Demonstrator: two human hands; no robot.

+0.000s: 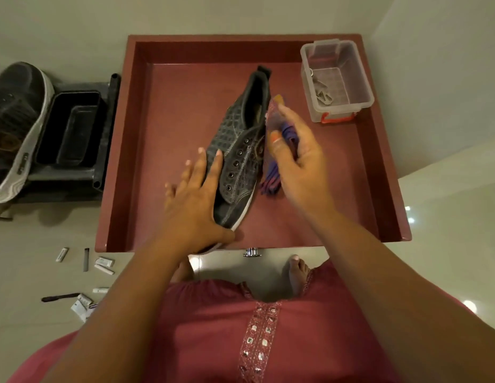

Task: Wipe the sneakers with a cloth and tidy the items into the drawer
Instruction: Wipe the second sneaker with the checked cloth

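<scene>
On the floor, lower left: small packets (104, 265) and a dark stick (60, 297), scattered.
Left hand (194, 205): fingers spread, pressed against the dark sneaker (239, 150), holding it tilted inside the red drawer (116, 189).
Right hand (296, 153): loosely curled around a purple cloth (271, 181), just beside the sneaker.
Far right corner: clear plastic box (336, 78).
Left, outside drawer: second sneaker (17, 128), black tray (72, 128).

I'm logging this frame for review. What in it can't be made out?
- Cloth: mostly hidden behind the right hand, head view.
- Second sneaker: cut off by the left edge.
- Items in the clear box: too small and hazy.
- Small packets on the floor: labels too small.
</scene>
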